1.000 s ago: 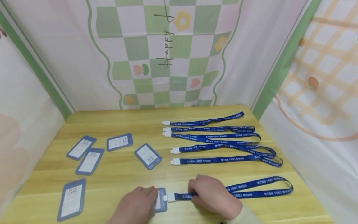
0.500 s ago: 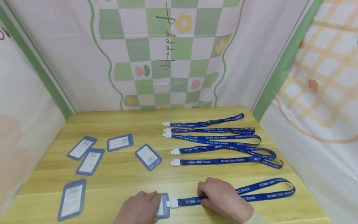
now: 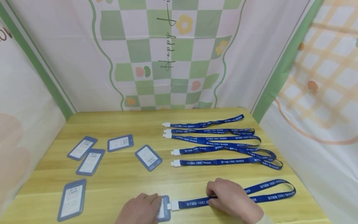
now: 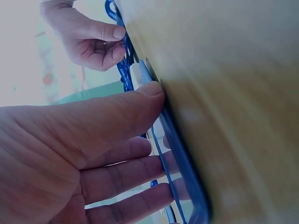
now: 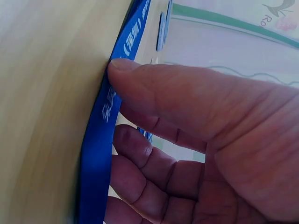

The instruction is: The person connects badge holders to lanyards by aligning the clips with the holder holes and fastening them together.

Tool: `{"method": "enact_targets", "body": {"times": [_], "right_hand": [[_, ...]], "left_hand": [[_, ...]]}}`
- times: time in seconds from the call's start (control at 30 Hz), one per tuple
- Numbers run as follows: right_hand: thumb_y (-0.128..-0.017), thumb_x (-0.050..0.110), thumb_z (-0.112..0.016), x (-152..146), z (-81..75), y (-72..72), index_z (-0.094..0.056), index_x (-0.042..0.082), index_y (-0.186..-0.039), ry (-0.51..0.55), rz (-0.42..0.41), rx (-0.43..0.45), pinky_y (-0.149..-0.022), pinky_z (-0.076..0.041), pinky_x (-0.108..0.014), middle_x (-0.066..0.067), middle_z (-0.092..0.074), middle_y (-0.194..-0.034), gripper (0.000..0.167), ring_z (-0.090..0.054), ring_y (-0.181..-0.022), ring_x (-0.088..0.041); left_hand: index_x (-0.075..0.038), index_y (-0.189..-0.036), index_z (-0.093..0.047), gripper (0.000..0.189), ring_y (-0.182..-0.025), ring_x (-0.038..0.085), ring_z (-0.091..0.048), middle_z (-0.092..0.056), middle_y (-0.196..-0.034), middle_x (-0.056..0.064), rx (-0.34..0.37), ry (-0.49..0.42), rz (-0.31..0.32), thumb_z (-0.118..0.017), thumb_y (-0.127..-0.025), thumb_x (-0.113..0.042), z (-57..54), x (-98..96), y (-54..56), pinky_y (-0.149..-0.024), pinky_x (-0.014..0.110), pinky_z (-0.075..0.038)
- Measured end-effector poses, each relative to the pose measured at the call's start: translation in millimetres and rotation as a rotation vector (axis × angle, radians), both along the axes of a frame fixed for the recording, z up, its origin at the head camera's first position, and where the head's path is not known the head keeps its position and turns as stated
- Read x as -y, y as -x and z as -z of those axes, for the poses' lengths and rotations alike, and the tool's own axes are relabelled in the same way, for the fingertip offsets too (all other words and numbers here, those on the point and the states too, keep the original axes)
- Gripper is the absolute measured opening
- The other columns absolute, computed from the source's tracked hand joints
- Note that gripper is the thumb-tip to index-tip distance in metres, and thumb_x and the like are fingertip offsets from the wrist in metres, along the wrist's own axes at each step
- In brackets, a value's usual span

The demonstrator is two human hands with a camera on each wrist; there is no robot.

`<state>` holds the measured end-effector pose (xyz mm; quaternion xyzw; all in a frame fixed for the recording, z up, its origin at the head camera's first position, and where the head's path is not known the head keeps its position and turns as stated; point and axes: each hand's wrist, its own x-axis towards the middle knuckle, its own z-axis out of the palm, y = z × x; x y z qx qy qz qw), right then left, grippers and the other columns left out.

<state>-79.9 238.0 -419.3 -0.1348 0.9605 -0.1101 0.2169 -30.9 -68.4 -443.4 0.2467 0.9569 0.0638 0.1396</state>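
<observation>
My left hand [image 3: 139, 209] grips a blue-framed ID card holder [image 3: 167, 209] near the table's front, covering most of it. In the left wrist view, the thumb [image 4: 145, 100] is at the holder's edge [image 4: 180, 154] and the fingers lie across its face. The white clip [image 3: 174, 205] of a blue lanyard [image 3: 193, 203] joins the holder's right end. Farther right, my right hand [image 3: 233, 199] pinches the lanyard strap, and the loop [image 3: 289, 186] lies beyond it. In the right wrist view, the thumb [image 5: 126, 70] presses on the strap [image 5: 100, 135].
Several blue lanyards [image 3: 218, 162] lie in rows at the back right, white clips facing left; some loops overlap. More card holders lie at the left, including one at the front left [image 3: 71, 200] and one near the middle [image 3: 148, 157]. Patterned curtains [image 3: 162, 56] enclose the wooden table [image 3: 120, 174].
My right hand has slid rightward along the strap, exposing more of it beside the clip. The left hand and the holder have shifted slightly right and toward the front edge.
</observation>
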Motion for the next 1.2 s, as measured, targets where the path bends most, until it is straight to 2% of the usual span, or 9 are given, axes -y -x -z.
{"method": "enact_targets", "body": {"times": [0.33, 0.5, 0.67, 0.83, 0.93, 1.07, 1.2], "right_hand": [[-0.088, 0.035, -0.083, -6, -1.8, 1.9, -0.071, 0.03, -0.092, -0.056, 0.058, -0.018, -0.074, -0.054, -0.036, 0.012, -0.06, -0.079, 0.014, -0.052, -0.073, -0.012], [-0.088, 0.033, -0.081, -4, -6.5, 4.6, -0.071, 0.029, -0.093, -0.079, 0.067, -0.035, -0.072, -0.054, -0.036, 0.011, -0.06, -0.079, 0.012, -0.052, -0.072, -0.013], [-0.087, 0.036, -0.083, 3, -14.8, 8.7, -0.073, 0.026, -0.099, -0.087, 0.036, -0.1, -0.073, -0.057, -0.037, 0.01, -0.064, -0.083, 0.018, -0.056, -0.074, -0.011], [-0.087, 0.035, -0.084, 17, -23.0, 12.8, -0.075, 0.023, -0.113, -0.057, -0.02, -0.201, -0.079, -0.061, -0.039, 0.006, -0.072, -0.096, 0.03, -0.065, -0.085, -0.011], [-0.087, 0.033, -0.084, 28, -26.7, 15.4, -0.076, 0.02, -0.116, -0.018, -0.08, -0.308, -0.081, -0.062, -0.038, 0.003, -0.075, -0.103, 0.033, -0.069, -0.092, -0.014], [-0.086, 0.03, -0.086, 43, -30.4, 21.5, -0.076, 0.017, -0.117, 0.021, -0.155, -0.453, -0.077, -0.062, -0.036, 0.001, -0.075, -0.103, 0.036, -0.069, -0.091, -0.017], [-0.085, 0.029, -0.087, 57, -33.1, 28.3, -0.075, 0.016, -0.12, 0.044, -0.202, -0.535, -0.08, -0.062, -0.036, -0.001, -0.076, -0.106, 0.04, -0.07, -0.094, -0.018]], "left_hand": [[-0.018, -0.136, -0.067, 0.062, -0.119, 0.025, -0.067, -0.07, -0.134, 0.002, 0.039, -0.003, 0.011, -0.078, -0.086, -0.055, 2.5, -0.6, 1.7, -0.095, 0.042, -0.061], [-0.019, -0.137, -0.067, 0.064, -0.118, 0.025, -0.067, -0.069, -0.135, 0.003, 0.022, -0.008, 0.019, -0.078, -0.086, -0.056, 4.5, -0.8, 1.2, -0.094, 0.042, -0.062], [-0.018, -0.135, -0.068, 0.071, -0.116, 0.025, -0.068, -0.071, -0.131, 0.002, 0.001, -0.008, 0.038, -0.073, -0.085, -0.068, 6.0, 0.7, -0.1, -0.092, 0.042, -0.062], [-0.016, -0.137, -0.067, 0.088, -0.118, 0.027, -0.068, -0.07, -0.133, 0.004, 0.006, -0.02, 0.018, -0.062, -0.081, -0.084, 6.1, 2.3, -2.8, -0.094, 0.045, -0.062], [-0.017, -0.138, -0.066, 0.091, -0.12, 0.027, -0.067, -0.07, -0.134, 0.004, 0.028, -0.026, 0.006, -0.06, -0.08, -0.087, 6.7, 3.1, -3.4, -0.096, 0.047, -0.061], [-0.017, -0.14, -0.065, 0.093, -0.123, 0.028, -0.065, -0.068, -0.136, 0.004, 0.058, -0.023, -0.005, -0.06, -0.079, -0.088, 7.9, 3.6, -2.7, -0.098, 0.048, -0.06], [-0.019, -0.143, -0.063, 0.096, -0.126, 0.027, -0.063, -0.067, -0.139, 0.004, 0.087, -0.009, -0.014, -0.056, -0.079, -0.09, 9.7, 3.7, -1.8, -0.101, 0.049, -0.058]]}}
